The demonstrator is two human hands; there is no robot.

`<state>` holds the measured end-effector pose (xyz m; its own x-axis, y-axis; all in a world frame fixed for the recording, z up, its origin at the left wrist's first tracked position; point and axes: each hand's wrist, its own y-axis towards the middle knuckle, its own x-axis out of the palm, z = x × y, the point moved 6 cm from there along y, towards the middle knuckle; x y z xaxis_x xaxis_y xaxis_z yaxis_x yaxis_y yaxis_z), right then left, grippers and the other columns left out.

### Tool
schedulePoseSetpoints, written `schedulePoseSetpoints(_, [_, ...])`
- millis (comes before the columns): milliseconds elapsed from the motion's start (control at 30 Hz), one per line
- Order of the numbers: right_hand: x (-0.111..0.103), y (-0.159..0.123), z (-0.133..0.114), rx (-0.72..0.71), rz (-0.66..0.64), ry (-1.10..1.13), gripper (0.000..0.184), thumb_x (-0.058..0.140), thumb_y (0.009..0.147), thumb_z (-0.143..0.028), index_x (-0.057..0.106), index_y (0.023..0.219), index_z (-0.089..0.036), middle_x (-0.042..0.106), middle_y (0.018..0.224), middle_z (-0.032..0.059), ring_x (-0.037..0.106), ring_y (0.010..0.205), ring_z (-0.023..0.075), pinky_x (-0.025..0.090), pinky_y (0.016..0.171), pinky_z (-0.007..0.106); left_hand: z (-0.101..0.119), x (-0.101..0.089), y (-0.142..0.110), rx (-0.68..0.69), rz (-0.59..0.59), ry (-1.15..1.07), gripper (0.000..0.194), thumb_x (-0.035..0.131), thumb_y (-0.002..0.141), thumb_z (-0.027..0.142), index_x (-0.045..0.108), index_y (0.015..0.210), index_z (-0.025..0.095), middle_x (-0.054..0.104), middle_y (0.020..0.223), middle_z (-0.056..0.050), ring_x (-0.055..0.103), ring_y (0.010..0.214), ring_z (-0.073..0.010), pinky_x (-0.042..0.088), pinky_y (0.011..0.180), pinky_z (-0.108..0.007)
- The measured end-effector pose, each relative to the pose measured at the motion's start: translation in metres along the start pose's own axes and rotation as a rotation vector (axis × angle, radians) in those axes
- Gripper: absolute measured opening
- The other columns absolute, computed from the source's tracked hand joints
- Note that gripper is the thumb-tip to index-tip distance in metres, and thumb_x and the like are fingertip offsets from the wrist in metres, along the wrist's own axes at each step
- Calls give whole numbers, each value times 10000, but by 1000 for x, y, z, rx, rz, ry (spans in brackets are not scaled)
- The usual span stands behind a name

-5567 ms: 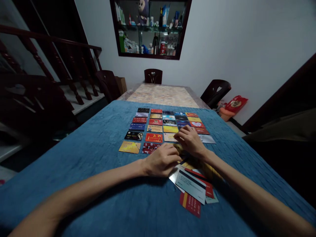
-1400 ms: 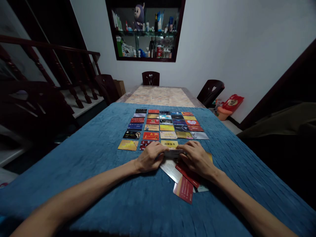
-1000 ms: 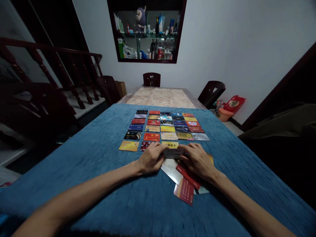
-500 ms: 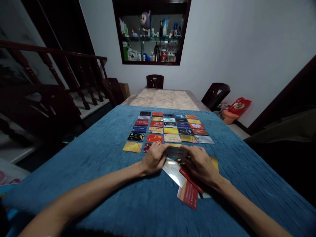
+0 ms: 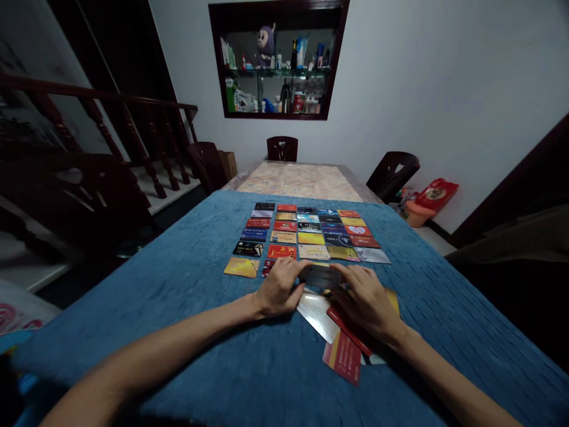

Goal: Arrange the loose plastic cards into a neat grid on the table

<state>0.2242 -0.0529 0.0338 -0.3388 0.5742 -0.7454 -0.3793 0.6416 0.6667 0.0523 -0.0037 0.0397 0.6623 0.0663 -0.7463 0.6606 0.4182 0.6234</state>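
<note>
A dark grey card [image 5: 320, 276] is held up between my two hands, tilted, its printing too dim to read. My left hand [image 5: 281, 287] pinches its left end, and my right hand [image 5: 365, 296] grips its right end. Beneath my right hand lies a loose pile: a silvery white card [image 5: 316, 314], a red card [image 5: 349, 332], a pink and red card [image 5: 344, 359] and a gold card [image 5: 393, 300], partly covered. Beyond my hands, several colourful cards lie in rows, among them a yellow card [image 5: 241, 267] and a red card with gold figures [image 5: 281, 252].
A blue cloth [image 5: 178, 344] covers the near part of the table; its far end shows a marble-patterned top [image 5: 302, 179]. Dark wooden chairs [image 5: 393, 176] stand around it. A wall cabinet [image 5: 278, 116] and a stair railing [image 5: 142, 99] are farther back.
The whole view has shifted slightly, so everything sits a little lower and farther right. Both hands keep hold of the dark grey card; the rows and pile look the same.
</note>
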Motion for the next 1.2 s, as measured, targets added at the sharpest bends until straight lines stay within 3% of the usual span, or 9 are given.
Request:
schedulePoseSetpoints(367, [-11,7,-3,0,78,-62,435,559,915,-254,496,1338,-181,545,1136,152,529,1046,297,515,829,429,-1,-7,4,78,-42,70,549,479,885,149,344,1414,100,620,1125,-158,551,1027,-281,479,900,-438])
schedulePoseSetpoints(633, [-10,25,-3,-55,76,-26,582,578,923,-264,384,1471,-240,562,1175,135,547,1054,290,535,850,448,-16,-23,13,75,-96,92,531,537,876,169,381,1380,108,598,1186,-164,533,1078,-285,485,935,-446])
schedulePoseSetpoints(767, [-2,39,-1,-80,59,-7,571,583,924,-279,395,1460,-226,578,1191,140,553,1047,292,533,848,459,-29,-33,15,48,-138,129,512,553,871,172,406,1361,145,581,1222,-151,523,1124,-295,470,960,-461])
schedulePoseSetpoints(1000, [19,76,2,-143,50,-28,497,586,889,-238,470,1370,-185,554,1179,159,502,1055,310,525,827,458,-55,-54,19,-12,-111,167,548,582,841,163,410,1362,153,513,1302,-164,490,1193,-303,455,1010,-477])
schedulePoseSetpoints(1200, [43,114,7,-187,26,-10,464,620,855,-219,524,1304,-155,574,1161,167,492,1032,310,516,830,452,-89,-66,24,-53,-90,215,556,583,825,143,426,1358,141,514,1291,-166,482,1211,-314,448,1021,-497])
